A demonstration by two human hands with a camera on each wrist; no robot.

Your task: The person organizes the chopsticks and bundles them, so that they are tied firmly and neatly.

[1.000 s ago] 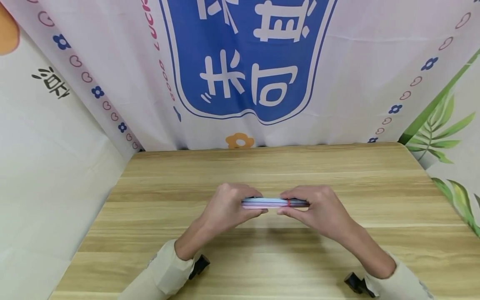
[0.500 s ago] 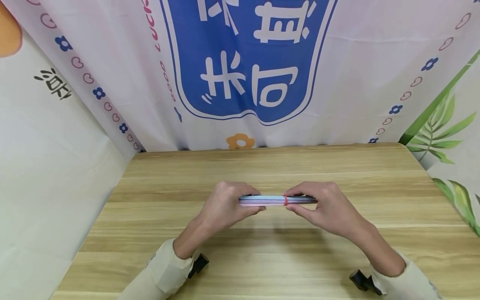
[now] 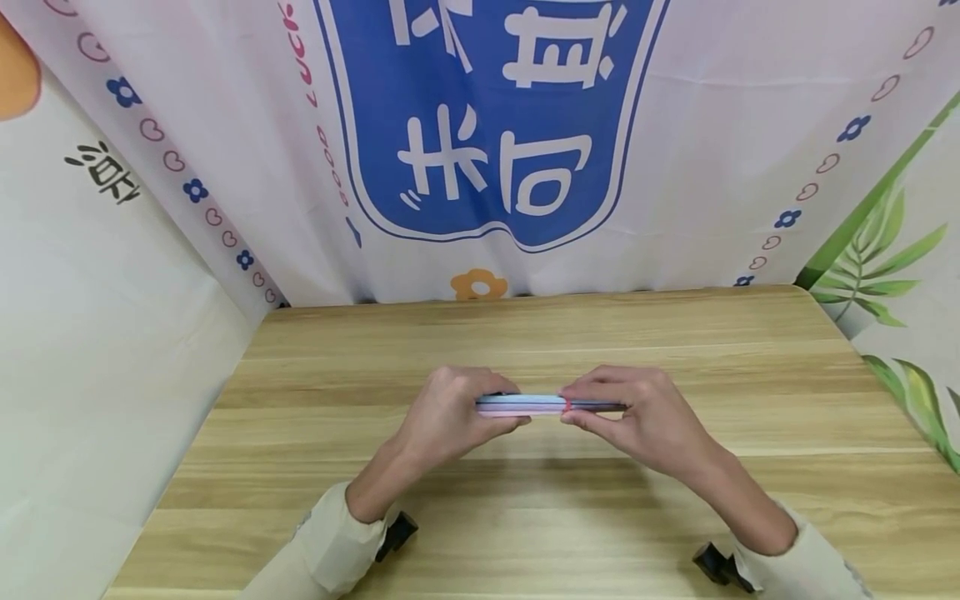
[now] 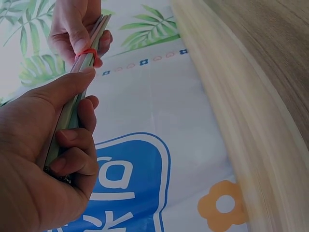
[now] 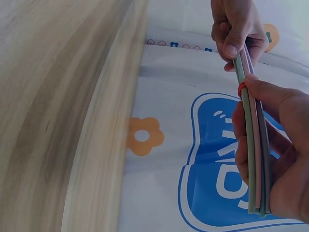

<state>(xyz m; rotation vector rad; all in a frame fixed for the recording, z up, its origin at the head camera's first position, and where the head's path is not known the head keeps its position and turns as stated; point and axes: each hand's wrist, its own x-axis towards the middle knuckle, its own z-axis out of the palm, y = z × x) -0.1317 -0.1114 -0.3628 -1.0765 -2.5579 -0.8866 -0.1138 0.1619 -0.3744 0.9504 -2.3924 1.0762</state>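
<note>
A bundle of pastel chopsticks in green, pink and blue-grey is held level above the table by both hands. My left hand grips one end, thumb along the near side and fingers curled round the far side. Around the bundle runs a red rubber band. My right hand holds the other part, its thumb and fingertips right at the band. In the right wrist view the thumb lies against the red band, and the squared chopstick ends show beside the palm.
A wood-grain table lies under the hands. Behind it hangs a white printed curtain with a blue badge. Pale cloth stands at the left, leaf-patterned cloth at the right. Black wrist mounts sit at both cuffs.
My right hand shifted slightly right along the bundle, then back left to the band. The red band now sits slightly farther left. My left hand keeps its grip almost unmoved.
</note>
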